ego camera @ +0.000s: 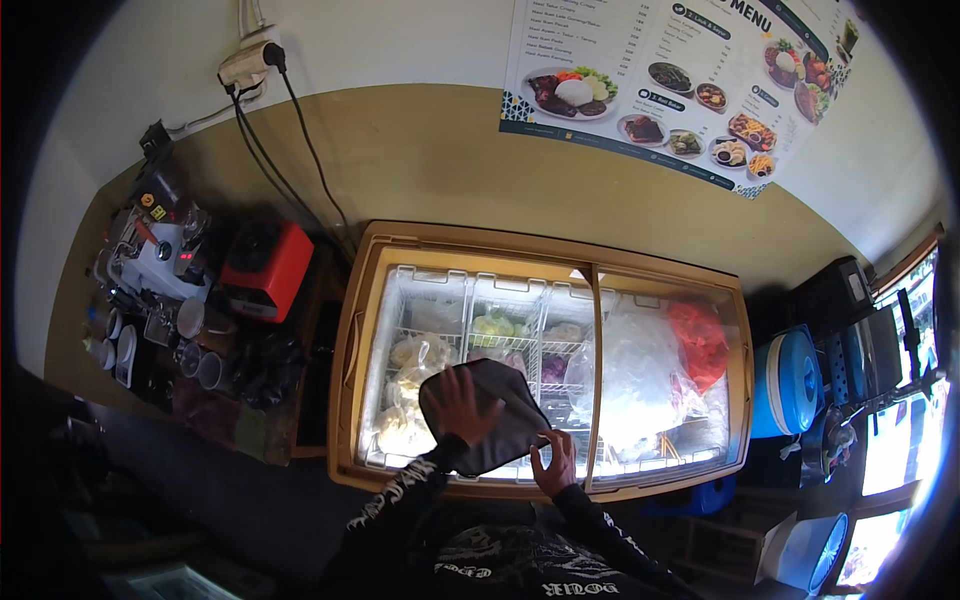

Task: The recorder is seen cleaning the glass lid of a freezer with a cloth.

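Observation:
A flat, dark, soft case [504,424] with rounded corners is above the left half of a chest freezer [480,238]. My left hand [463,409] lies spread on top of it, fingers apart. At the case's lower right corner, the fingers of my right hand [556,461] pinch the edge. Beneath and around the case, white wire baskets [501,343] hold bagged food, including a pale green bag [495,324] and knotted transparent bags [420,360]. Whatever lies directly under the case is hidden.
A glass lid [660,360] covers the freezer's right half, over a large plastic bag and a red bag [697,341]. Left stand an espresso machine [161,255] and a red appliance [266,270]. A blue cooler [791,382] is right. Cables [304,142] hang behind.

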Action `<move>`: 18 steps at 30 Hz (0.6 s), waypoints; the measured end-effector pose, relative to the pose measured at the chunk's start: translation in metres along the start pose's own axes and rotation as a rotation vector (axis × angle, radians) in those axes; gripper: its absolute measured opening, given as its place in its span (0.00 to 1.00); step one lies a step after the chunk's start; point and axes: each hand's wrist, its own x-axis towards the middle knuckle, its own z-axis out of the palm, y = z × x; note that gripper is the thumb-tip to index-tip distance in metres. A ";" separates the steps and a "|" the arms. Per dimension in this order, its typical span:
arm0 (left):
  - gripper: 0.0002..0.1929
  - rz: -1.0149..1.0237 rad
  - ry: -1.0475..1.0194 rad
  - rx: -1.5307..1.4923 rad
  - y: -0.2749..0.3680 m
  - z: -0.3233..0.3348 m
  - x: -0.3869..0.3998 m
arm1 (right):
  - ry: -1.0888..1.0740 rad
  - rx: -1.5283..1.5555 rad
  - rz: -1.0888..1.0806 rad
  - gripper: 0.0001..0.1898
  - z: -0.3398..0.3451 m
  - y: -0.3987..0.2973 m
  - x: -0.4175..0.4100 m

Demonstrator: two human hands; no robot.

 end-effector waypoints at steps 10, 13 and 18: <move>0.31 0.108 0.025 -0.071 -0.009 0.006 0.019 | -0.096 0.447 0.523 0.17 0.016 -0.004 -0.015; 0.29 0.092 0.032 -0.298 0.011 0.029 -0.042 | -0.045 0.486 0.612 0.19 0.031 -0.016 -0.016; 0.23 0.029 -0.127 -0.890 0.026 0.001 -0.074 | 0.003 0.108 0.303 0.33 0.064 -0.003 -0.031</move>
